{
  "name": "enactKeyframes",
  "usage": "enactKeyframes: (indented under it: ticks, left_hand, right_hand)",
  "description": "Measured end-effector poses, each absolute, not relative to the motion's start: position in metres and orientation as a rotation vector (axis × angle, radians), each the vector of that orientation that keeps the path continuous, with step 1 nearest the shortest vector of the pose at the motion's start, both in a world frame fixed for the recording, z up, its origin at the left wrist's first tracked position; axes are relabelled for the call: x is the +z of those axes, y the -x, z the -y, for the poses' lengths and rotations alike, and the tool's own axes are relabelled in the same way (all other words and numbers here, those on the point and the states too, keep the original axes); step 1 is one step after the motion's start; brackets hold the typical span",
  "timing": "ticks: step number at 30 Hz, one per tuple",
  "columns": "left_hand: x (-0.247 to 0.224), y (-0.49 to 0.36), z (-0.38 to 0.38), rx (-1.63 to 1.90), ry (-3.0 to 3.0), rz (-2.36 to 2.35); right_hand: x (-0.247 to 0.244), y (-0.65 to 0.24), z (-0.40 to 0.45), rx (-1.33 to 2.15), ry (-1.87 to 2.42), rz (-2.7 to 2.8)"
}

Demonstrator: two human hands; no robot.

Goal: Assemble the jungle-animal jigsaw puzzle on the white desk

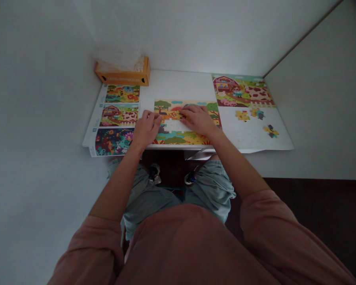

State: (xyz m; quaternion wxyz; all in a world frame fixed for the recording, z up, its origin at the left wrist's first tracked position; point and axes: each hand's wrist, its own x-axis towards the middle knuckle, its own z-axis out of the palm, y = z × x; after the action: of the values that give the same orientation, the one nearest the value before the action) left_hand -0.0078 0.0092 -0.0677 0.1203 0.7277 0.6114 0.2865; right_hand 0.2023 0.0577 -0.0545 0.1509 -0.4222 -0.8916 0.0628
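Observation:
A jigsaw puzzle with a savanna scene lies in the middle of the white table, with a white gap in its centre. My right hand reaches over the puzzle from the right. Its fingertips and thumb close on a small puzzle piece at the upper edge of the gap, mostly covered by the fingers. At the puzzle's left edge rests my left hand, fingers loosely bent and apart, nothing visible in it. Several loose puzzle pieces lie in small groups to the right.
An orange box with clear plastic on it stands at the back left. Below it lies a sheet of small pictures, overhanging the front edge. A finished-looking farm picture occupies the back right. White walls bound the table.

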Motion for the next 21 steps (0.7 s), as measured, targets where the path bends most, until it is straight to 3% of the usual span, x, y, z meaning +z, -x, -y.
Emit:
enactKeyframes:
  ticks: [12,21]
  left_hand:
    - [-0.073,0.008,-0.009,0.878,-2.164,-1.797]
    - [-0.071,0.007,-0.008,0.873,-2.203,-1.757]
  right_hand:
    - [-0.059,-0.201,-0.039,0.12,1.23,2.614]
    - [-0.06,-0.202,-0.044,0.264,1.187,2.607]
